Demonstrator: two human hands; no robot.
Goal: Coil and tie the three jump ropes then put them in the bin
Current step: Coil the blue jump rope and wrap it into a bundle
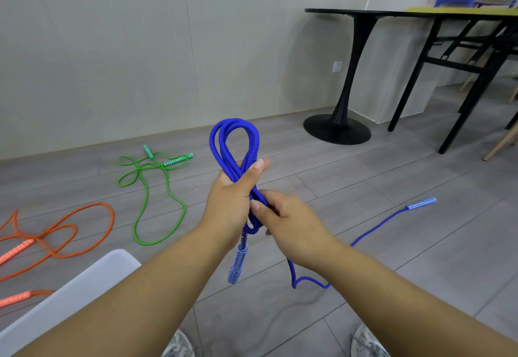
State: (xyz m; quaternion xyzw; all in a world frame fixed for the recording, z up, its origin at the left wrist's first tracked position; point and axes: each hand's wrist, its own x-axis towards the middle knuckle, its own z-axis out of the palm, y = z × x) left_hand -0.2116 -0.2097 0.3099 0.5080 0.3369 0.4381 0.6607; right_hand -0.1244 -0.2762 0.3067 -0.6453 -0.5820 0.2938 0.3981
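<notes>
The left hand [229, 197] is clenched around the blue jump rope [235, 122], thumb laid across the gathered strands. The coil's loops stand up above the fist and one handle [238, 261] hangs straight down below the wrist, clear of the floor [406, 258]. The right hand [291, 222], touching the left just below it, pinches the same strands between thumb and curled fingers. From under the right hand the loose tail drops to the floor, kinks near the right forearm and runs away to the right, ending in the second handle [421, 203], which lies flat well out from that hand on open tiles. Off to the left of the left hand and farther out, the green jump rope [176, 160] sprawls uncoiled close to the foot of the wall [112, 48]. The orange jump rope [19, 247] lies loose farther left, running off the frame edge. Under the left forearm a pale grey straight-edged object [70, 295] juts in. I cannot tell what it is. Beyond the right hand, a black pedestal table base [336, 129] sits by the wall corner, and black folding-table legs [403, 96] stand to its right. Bare floor lies between both hands and that furniture. Two shoes [179, 345] show beneath the forearms.
</notes>
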